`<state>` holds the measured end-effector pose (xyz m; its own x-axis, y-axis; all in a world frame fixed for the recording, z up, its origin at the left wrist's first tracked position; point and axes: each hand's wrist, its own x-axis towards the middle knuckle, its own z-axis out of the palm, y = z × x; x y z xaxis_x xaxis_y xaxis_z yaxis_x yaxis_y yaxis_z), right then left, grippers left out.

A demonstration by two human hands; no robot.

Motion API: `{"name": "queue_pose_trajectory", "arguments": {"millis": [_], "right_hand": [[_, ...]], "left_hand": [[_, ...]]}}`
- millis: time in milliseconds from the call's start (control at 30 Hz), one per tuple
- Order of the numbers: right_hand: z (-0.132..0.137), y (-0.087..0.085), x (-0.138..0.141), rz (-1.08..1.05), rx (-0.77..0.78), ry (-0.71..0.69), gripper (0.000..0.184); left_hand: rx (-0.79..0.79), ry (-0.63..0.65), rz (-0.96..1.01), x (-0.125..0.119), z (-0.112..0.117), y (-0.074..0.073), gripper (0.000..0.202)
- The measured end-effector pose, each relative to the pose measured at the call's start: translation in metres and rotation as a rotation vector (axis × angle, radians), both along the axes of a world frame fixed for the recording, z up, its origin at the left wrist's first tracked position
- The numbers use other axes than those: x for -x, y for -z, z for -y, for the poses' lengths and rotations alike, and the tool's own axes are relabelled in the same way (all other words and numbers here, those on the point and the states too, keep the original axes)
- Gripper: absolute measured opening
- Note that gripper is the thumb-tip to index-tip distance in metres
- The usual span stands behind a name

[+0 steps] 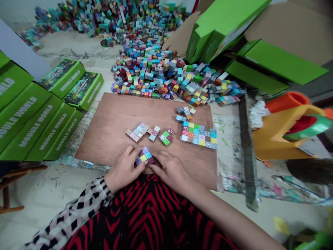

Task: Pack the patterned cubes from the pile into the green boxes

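Purple, yellow and blue cluster of small patterned cubes (pixel 145 155): I'm viewing it lying between both hands, left hand (pixel 124 167) pinching its left side, right hand (pixel 170 169) its right corner.

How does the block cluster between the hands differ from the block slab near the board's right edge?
The cluster is small; the slab is much larger. The left hand touches the cluster, with the right hand close by; neither touches the slab. Both are multicoloured.

One head view looks forward and down.
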<state>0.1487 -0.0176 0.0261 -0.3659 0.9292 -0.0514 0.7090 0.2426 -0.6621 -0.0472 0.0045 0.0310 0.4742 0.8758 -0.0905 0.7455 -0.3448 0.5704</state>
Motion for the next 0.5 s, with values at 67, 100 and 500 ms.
{"name": "queue_pose_trajectory", "arguments": {"millis": [67, 100, 500], "right_hand": [[0.001, 0.001, 0.001, 0.045, -0.031, -0.005, 0.017], [0.001, 0.002, 0.002, 0.063, -0.039, -0.014, 0.018], [0.003, -0.016, -0.008, 0.213, 0.053, -0.052, 0.023]], "left_hand": [[0.0, -0.02, -0.007, -0.002, -0.001, -0.001, 0.039], [-0.002, -0.036, -0.013, -0.003, -0.001, -0.001, 0.038], [0.007, -0.094, 0.002, -0.006, -0.003, -0.002, 0.033]]}}
